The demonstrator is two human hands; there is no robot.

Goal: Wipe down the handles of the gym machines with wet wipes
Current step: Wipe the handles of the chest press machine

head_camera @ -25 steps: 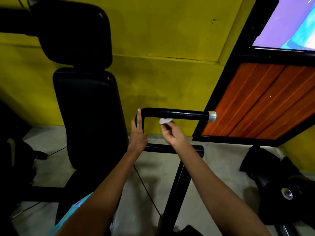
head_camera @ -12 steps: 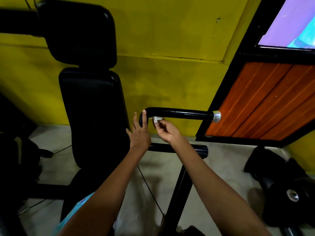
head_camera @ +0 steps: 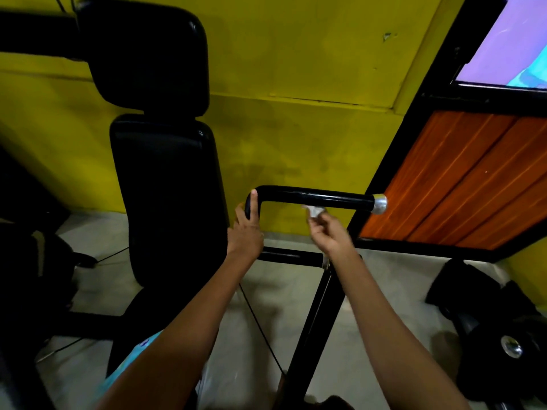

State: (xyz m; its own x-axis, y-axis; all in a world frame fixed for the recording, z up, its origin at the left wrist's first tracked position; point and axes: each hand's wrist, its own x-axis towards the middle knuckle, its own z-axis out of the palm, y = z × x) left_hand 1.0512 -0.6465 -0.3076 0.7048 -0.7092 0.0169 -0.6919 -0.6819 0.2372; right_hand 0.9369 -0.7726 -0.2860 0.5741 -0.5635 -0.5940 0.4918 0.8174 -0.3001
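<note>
A black bent machine handle (head_camera: 316, 198) runs level across the middle of the head view and ends in a silver cap (head_camera: 379, 203) on the right. My left hand (head_camera: 245, 232) holds the handle's downward bend, one finger lying up along it. My right hand (head_camera: 327, 233) pinches a small crumpled white wet wipe (head_camera: 313, 211) against the underside of the bar, about midway along it. A second, lower black bar (head_camera: 291, 258) crosses behind my wrists.
A black padded seat back (head_camera: 165, 196) and headrest (head_camera: 142, 54) stand to the left against the yellow wall (head_camera: 296, 113). A black-framed orange wood panel (head_camera: 461, 182) is on the right. A black upright post (head_camera: 313, 324) rises between my arms. Dark weight plates (head_camera: 503, 344) lie on the floor at right.
My right hand has slid the wipe to the right along the underside of the bar, from near the bend to about its middle. My left hand stays at the bend.
</note>
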